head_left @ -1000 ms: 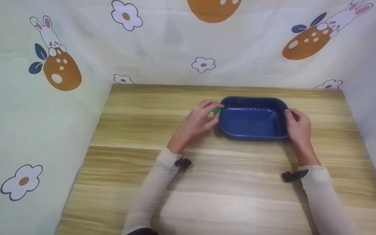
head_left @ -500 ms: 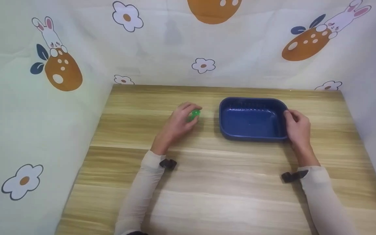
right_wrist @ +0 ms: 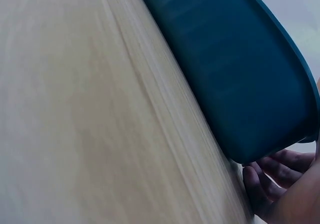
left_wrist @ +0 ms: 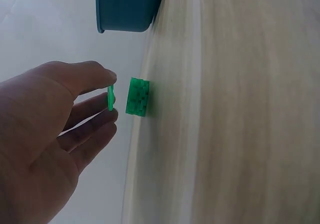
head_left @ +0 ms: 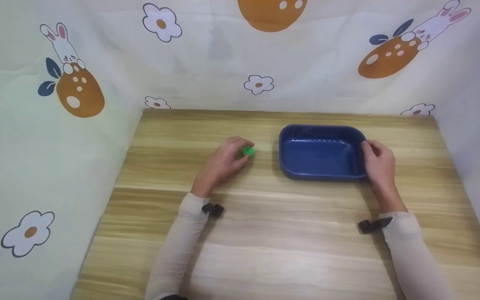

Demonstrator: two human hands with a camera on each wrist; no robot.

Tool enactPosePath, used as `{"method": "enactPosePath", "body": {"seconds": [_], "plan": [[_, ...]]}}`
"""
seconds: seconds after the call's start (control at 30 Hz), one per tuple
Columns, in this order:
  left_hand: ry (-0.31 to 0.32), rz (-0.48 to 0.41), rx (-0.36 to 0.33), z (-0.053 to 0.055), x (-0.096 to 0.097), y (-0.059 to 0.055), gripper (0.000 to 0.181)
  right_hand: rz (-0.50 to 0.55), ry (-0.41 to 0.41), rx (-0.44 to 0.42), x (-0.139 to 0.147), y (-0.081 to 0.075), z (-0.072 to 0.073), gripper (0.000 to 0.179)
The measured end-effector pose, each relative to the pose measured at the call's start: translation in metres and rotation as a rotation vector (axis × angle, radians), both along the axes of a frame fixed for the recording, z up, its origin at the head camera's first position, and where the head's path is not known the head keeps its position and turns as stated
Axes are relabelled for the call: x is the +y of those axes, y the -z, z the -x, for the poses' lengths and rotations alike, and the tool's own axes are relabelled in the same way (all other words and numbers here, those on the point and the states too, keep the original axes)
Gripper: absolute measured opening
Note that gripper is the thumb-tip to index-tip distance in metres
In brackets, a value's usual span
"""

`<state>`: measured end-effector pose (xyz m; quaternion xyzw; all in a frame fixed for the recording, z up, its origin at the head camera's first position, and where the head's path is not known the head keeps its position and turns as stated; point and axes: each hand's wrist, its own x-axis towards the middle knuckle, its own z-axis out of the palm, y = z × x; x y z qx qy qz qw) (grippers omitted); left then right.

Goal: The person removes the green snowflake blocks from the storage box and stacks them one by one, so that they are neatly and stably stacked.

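Note:
My left hand (head_left: 222,161) is left of the blue box, its thumb and fingertips pinching a thin green piece (left_wrist: 111,97), seen edge-on in the left wrist view. Just beyond the fingertips, a chunky green block (left_wrist: 137,97) with a notched face sits on the table, a small gap away from that piece. From the head camera the green parts merge, partly covered by fingers. My right hand (head_left: 381,163) grips the right end of the deep rectangular blue box (head_left: 321,156), thumb at the rim. No contents show inside it. Some right-hand fingers are behind the box in the right wrist view.
The wood-grain table (head_left: 273,233) extends in front of both hands. Pale printed cloth (head_left: 206,62) with rabbits and flowers closes off the back and sides. Each wrist carries a black camera mount, such as the left mount (head_left: 213,209).
My left hand has drawn away leftward from the box's left end, then lowered slightly, bringing the green object along. The right hand and the box stay in place.

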<state>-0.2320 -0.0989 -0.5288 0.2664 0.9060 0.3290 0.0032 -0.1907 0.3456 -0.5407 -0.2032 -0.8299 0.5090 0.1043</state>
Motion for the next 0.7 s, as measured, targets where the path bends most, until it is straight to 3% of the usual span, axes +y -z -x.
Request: {"method": "enactPosePath", "body": {"seconds": [0.43,0.7], "plan": [[0.036,0.050,0.014,0.0029,0.0005,0.0077,0.032,-0.001,0.001,0.009,-0.0017,-0.0008,-0.0018,0.047],[0.011,0.080,-0.005,0.0010,0.0008,0.0079,0.036,-0.007,0.004,0.008,0.0001,0.0002,-0.0010,0.046]]}}
